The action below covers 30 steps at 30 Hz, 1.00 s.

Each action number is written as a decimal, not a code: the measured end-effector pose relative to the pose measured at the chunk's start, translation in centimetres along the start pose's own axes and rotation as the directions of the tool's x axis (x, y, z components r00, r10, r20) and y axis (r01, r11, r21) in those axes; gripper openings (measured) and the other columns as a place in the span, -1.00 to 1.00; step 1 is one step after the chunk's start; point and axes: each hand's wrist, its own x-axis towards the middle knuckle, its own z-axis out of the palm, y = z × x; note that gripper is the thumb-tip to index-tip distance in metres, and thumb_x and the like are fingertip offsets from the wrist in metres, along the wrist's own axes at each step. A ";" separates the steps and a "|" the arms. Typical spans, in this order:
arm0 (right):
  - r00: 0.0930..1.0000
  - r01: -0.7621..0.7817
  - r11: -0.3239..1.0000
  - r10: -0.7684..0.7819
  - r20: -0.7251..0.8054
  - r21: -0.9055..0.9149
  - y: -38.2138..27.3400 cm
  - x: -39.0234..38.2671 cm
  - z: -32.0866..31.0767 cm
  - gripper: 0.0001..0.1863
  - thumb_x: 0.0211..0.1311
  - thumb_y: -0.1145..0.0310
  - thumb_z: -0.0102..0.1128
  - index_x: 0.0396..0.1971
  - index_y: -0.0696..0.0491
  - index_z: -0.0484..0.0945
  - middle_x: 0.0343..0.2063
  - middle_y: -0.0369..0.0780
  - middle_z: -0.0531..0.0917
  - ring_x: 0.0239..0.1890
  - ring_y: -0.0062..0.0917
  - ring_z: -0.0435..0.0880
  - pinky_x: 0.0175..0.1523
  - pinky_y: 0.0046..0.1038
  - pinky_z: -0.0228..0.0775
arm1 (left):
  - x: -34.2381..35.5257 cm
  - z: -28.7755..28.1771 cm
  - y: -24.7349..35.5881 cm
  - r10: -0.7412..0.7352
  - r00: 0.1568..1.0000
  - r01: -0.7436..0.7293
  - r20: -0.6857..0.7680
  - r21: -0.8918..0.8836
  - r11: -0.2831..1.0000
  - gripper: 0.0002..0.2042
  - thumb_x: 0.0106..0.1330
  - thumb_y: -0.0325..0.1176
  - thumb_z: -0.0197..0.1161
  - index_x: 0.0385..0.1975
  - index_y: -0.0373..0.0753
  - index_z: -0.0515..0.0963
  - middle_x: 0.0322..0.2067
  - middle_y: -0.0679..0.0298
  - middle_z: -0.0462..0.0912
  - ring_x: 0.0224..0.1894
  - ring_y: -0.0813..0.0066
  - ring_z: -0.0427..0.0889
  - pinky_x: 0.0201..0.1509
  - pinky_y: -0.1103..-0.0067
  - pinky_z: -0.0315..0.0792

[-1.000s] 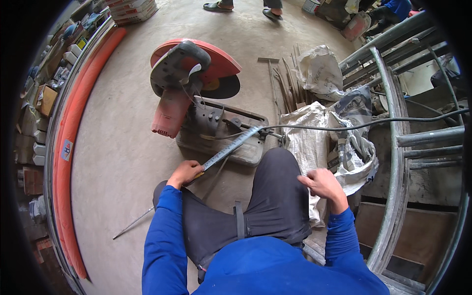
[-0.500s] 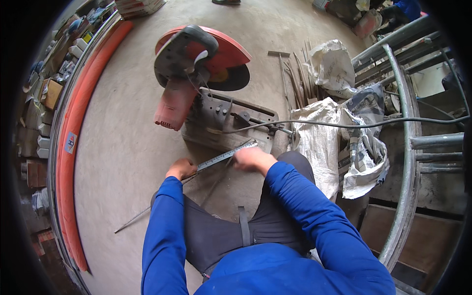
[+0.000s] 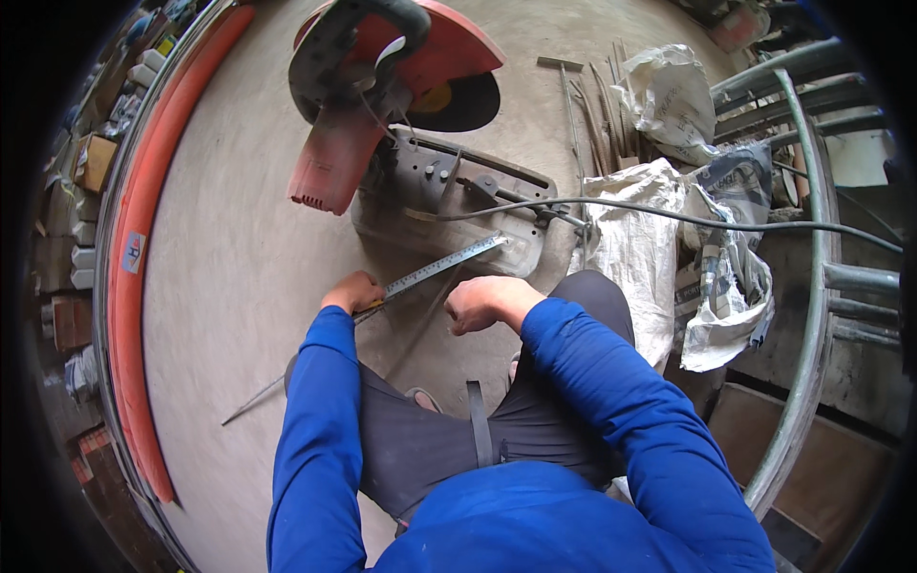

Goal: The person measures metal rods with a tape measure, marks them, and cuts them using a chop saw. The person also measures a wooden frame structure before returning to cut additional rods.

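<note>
Half a second ago the right hand [image 3: 487, 304] was up against the measuring blade [image 3: 435, 270]; now it has drawn back, closer to the person, and hangs apart from it. Its fingers are curled together, and whether they pinch anything small cannot be told. The left hand [image 3: 355, 292] stays clamped on the blade's near end, by a yellow part [image 3: 374, 305]. The blade slants away over the floor [image 3: 229, 239], its far end over the near right corner of the saw base [image 3: 521, 250]; whether it touches there is unclear.

Counted: two hands, one blade, one red cut-off saw [image 3: 334, 162] with one dark disc [image 3: 468, 100], and one black cable [image 3: 659, 218] crossing to the right. One thin rod [image 3: 253, 403] slants over the floor at left, partly hidden behind the left forearm. Toward the floor's right edge lie at least two white sacks [image 3: 630, 229] and one grey sack [image 3: 735, 181]. Two shoes [image 3: 423, 398] show near the knees.
</note>
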 end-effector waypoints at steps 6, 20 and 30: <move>0.991 -0.055 0.998 0.053 0.122 0.021 0.4 1.1 0.4 -0.58 0.21 0.13 0.25 -0.05 0.09 0.71 -0.08 -0.03 0.75 0.03 -0.13 0.71 0.11 -0.16 0.55 | 1.8 1.6 -1.5 -0.038 0.999 0.037 0.014 0.059 0.998 -0.62 0.22 -0.10 0.26 -0.11 -0.22 0.73 -0.09 -0.03 0.74 -0.01 -0.06 0.70 0.08 0.23 0.55; 0.998 0.007 1.000 -0.009 0.063 0.029 0.7 0.3 -0.5 -0.58 0.26 0.13 0.25 0.00 0.10 0.65 -0.10 -0.03 0.75 0.03 -0.16 0.71 0.10 -0.20 0.54 | 2.5 2.4 0.4 -0.077 0.981 0.050 0.181 0.146 0.988 -0.57 0.29 -0.08 0.20 0.01 -0.21 0.70 0.01 0.01 0.73 0.08 0.00 0.69 0.14 0.25 0.53; 0.995 -0.056 0.992 0.046 0.086 0.116 1.6 0.7 -0.7 -0.58 0.26 0.12 0.26 -0.03 0.12 0.65 -0.21 -0.05 0.76 -0.21 -0.23 0.77 -0.14 -0.23 0.59 | 1.7 1.7 1.4 -0.125 0.980 0.106 0.154 0.127 0.986 -0.60 0.28 -0.17 0.22 -0.02 -0.29 0.71 0.06 -0.03 0.71 0.14 -0.04 0.67 0.18 0.24 0.53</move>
